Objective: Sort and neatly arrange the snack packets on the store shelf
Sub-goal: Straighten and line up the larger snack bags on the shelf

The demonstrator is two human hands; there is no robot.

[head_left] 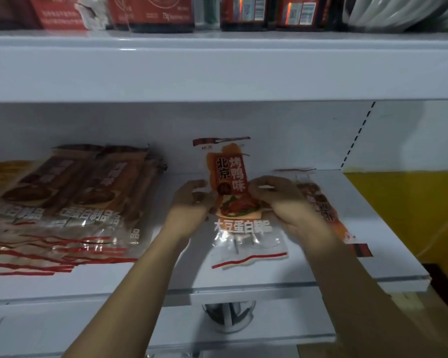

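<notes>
An orange and clear snack packet (230, 177) with white and black characters is held upright over the middle of the white shelf (269, 270). My left hand (192, 202) grips its left edge and my right hand (277, 200) grips its right edge. A second packet of the same kind (331, 218) lies flat just right of my right hand, partly hidden by it. On the left of the shelf lies an overlapping spread of several brown snack packets (70, 197) with red-striped clear ends.
The shelf above (217, 71) carries dark red boxes (163, 14) and bottles with labels (246, 11). A slotted upright (357, 133) marks the shelf's right end, with a yellow wall (409, 202) beyond. Another white shelf (166, 329) lies below.
</notes>
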